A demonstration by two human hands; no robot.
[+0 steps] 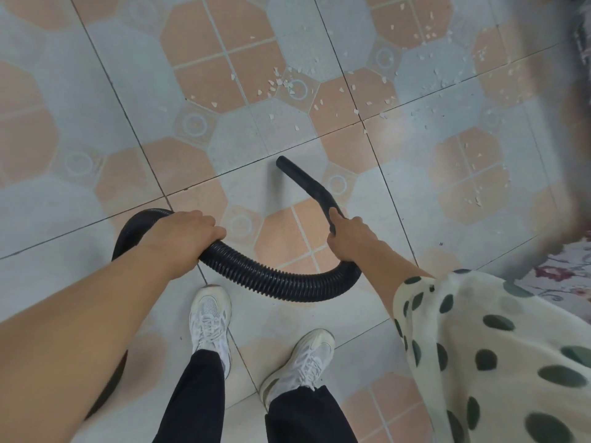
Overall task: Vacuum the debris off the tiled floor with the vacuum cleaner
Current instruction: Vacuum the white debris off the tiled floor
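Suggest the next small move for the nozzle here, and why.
Probably push the nozzle forward and slightly right: its tip sits over bare tile, while the white debris lies scattered beyond it. The right hand grips the wand and the left hand holds the hose.

No text, label, brand, number or sign can be read anywhere in the view.
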